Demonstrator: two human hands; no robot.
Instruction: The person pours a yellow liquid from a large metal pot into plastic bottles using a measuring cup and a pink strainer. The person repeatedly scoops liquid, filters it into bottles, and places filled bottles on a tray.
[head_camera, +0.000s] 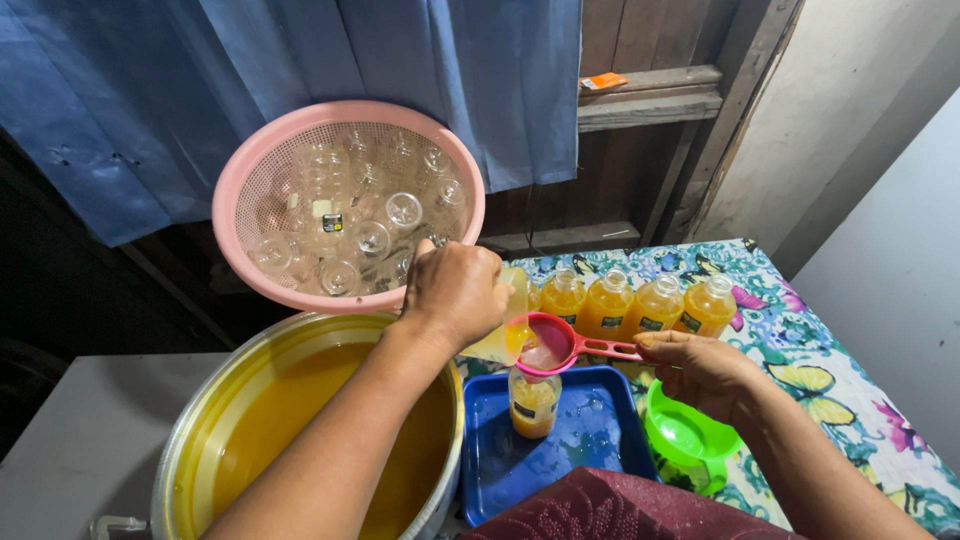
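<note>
The left hand (455, 292) grips a tilted jug (505, 325) directly above the pink funnel (548, 347), whose handle runs rightward into the pinching right hand (700, 370). The funnel sits in the mouth of a part-filled bottle (533, 403), upright in the blue tray (600, 440) near its far edge. The pot (300, 420) touches the tray's left edge; a green funnel (685, 432) lies just right, leaving room only toward the near edge.

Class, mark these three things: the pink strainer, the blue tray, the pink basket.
pink strainer (548, 345), head view, on its mesh bowl.
blue tray (600, 425), head view, on its bare floor.
pink basket (232, 180), head view, on its left rim.
</note>
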